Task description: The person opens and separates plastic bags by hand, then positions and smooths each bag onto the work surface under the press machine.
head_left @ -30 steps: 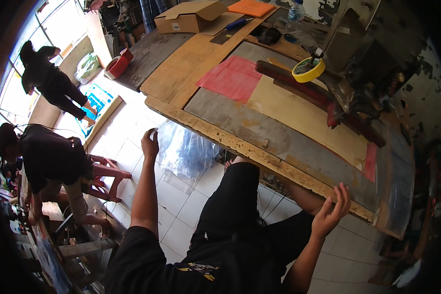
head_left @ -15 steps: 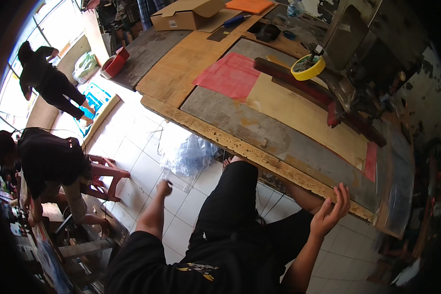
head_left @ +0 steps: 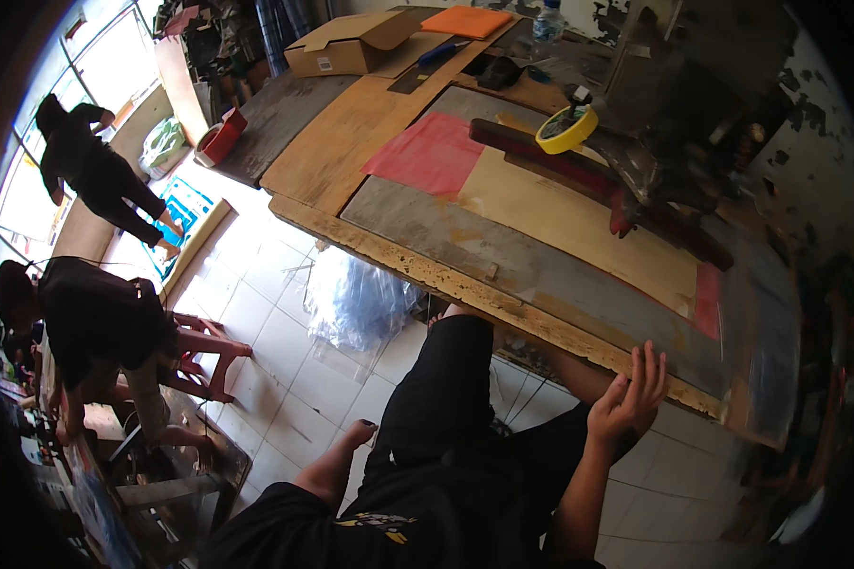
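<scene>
My right hand is held up at the near edge of the work table, its fingers stretched out and holding nothing. The fingertips overlap the worn wooden rim; I cannot tell if they touch it. Low beside my thigh, my left hand is small in view with its fingers mostly hidden. A heap of clear plastic bags lies on the floor beyond it, apart from the hand. On the tabletop are a red sheet and a long tan strip, under a dark red bar of a machine.
A yellow tape roll sits on the machine. Further back are a cardboard box, an orange folder and a water bottle. At left, one person bends near a red stool; another person stands behind.
My left hand has drawn back from near the plastic bags toward my thigh. My right hand has shifted slightly left along the table edge. The whole view has moved a little.
</scene>
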`<state>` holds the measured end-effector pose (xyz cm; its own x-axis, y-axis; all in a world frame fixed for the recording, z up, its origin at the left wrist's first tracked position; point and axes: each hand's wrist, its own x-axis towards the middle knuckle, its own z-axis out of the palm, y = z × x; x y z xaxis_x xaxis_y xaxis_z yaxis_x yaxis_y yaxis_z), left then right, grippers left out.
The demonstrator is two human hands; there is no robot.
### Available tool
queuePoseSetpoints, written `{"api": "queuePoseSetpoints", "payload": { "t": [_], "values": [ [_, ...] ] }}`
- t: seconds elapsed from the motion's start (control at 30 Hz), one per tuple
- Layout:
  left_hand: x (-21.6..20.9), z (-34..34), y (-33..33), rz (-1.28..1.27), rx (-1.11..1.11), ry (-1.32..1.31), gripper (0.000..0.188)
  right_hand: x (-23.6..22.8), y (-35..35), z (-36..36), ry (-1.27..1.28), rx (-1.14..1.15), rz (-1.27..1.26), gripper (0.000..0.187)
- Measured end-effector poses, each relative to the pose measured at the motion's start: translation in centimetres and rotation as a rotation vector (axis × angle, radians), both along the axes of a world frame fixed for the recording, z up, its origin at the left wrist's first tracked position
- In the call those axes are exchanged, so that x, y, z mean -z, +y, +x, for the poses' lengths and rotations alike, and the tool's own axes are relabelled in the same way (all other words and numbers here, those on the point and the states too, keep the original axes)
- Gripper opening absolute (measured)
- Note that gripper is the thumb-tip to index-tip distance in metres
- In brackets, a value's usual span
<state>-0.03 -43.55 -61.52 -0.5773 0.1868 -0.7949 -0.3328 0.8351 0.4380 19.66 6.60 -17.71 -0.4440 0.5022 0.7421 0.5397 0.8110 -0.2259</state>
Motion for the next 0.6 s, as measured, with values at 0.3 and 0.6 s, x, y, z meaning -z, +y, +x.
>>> {"api": "queuePoseSetpoints", "payload": {
  "t": [0.3, 0.6],
  "values": [
    [-10.7, -11.6, 10.0, 0.151, 0.004, 0.725, 0.060, 2.4, -0.5, 0.9, 0.046, 0.014, 0.016, 0.043],
    [-38.9, -9.2, 24.0, 0.561, 0.029, 1.470, 0.075, 2.8, -0.8, 1.5, 0.065, -0.038, -0.024, 0.046]
  ]
}}
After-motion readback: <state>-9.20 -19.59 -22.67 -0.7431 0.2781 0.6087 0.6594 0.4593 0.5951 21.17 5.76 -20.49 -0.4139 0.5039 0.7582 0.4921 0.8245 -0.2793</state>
